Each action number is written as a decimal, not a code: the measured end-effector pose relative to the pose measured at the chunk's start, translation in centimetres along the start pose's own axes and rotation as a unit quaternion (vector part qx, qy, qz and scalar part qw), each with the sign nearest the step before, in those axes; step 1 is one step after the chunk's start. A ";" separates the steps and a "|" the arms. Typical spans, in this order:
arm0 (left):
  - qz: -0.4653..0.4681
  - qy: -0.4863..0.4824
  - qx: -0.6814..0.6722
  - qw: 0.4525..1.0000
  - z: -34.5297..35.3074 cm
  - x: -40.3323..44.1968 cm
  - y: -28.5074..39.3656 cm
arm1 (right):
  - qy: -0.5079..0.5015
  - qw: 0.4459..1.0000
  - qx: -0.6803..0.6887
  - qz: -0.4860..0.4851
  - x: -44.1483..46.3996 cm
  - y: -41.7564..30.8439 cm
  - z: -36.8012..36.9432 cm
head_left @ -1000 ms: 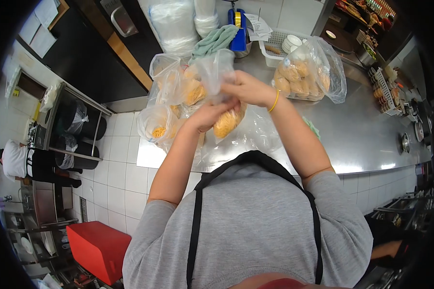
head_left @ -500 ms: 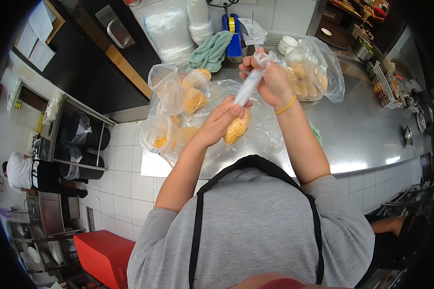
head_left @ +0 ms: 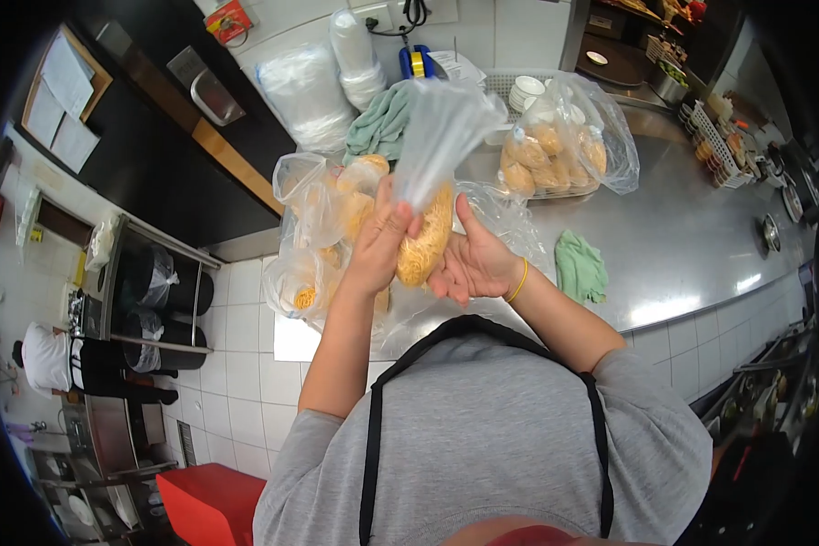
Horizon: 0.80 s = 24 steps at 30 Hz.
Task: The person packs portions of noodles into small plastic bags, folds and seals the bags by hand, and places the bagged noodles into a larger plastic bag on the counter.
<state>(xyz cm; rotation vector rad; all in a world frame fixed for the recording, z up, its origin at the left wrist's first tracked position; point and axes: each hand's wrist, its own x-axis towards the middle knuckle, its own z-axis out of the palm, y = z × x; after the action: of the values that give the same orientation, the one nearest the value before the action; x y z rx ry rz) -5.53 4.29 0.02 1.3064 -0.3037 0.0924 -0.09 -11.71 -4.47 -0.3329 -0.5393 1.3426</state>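
My left hand (head_left: pixel 378 250) is closed around the gathered neck of a clear plastic bag of yellow, noodle-like strands (head_left: pixel 425 244). The bag's loose upper plastic fans upward above that grip. Close beside its lower right side is my right hand (head_left: pixel 482 262), fingers apart and palm turned up; whether it touches the bag I cannot tell. Open clear bags (head_left: pixel 293 273) with more of the yellow strands stand left of my hands. Beneath lies a clear plastic sheet (head_left: pixel 510 218) on the steel counter (head_left: pixel 673 218).
Several filled bags (head_left: pixel 541 164) sit in a clear bag at the back right. Green cloths lie right (head_left: pixel 581 266) and at the back (head_left: pixel 379 123). Rolls of plastic bags (head_left: pixel 305 96) and a blue tape dispenser (head_left: pixel 417 64) stand behind. A person (head_left: pixel 45 359) is far left.
My right hand has let go of the bag's twisted top and moved down beside its filled part, opening. The twisted plastic has spread out. My left hand has shifted slightly left.
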 end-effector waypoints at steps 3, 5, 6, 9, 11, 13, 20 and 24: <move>0.107 -0.002 0.199 0.974 0.6 0.4 0.2 | -0.036 0.999 -0.006 -0.009 -0.8 -0.2 0.2; 0.096 0.009 0.184 0.978 0.3 0.4 -0.8 | 0.108 0.992 -0.011 -0.067 -1.4 -0.7 1.3; 0.074 0.031 0.176 0.981 0.0 0.4 -1.5 | 0.112 0.991 -0.021 -0.076 -1.7 -1.1 1.6; 0.046 0.028 0.156 0.986 -0.1 0.3 -3.7 | 0.153 0.976 -0.031 -0.155 -2.0 -1.9 3.2; 0.024 0.066 0.009 0.998 1.0 0.5 -4.5 | 0.142 0.960 -0.088 -0.226 -1.7 -1.7 0.6; 0.007 0.138 -0.217 0.966 3.6 0.9 -3.8 | 0.191 0.897 -0.195 -0.348 -1.0 -1.6 2.6; -0.081 0.130 -0.253 0.955 3.7 0.0 -3.7 | 0.230 0.857 -0.237 -0.397 -2.2 -0.9 1.1; -0.078 0.085 -0.136 0.984 3.4 -0.2 -5.5 | 0.297 0.843 -0.337 -0.297 -2.9 -1.8 2.0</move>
<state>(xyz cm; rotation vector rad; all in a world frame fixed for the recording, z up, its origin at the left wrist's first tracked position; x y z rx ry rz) -5.00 -0.41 -4.45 1.0385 -0.0635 0.0273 -0.14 -15.11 -2.38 -1.0303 -0.5076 0.3579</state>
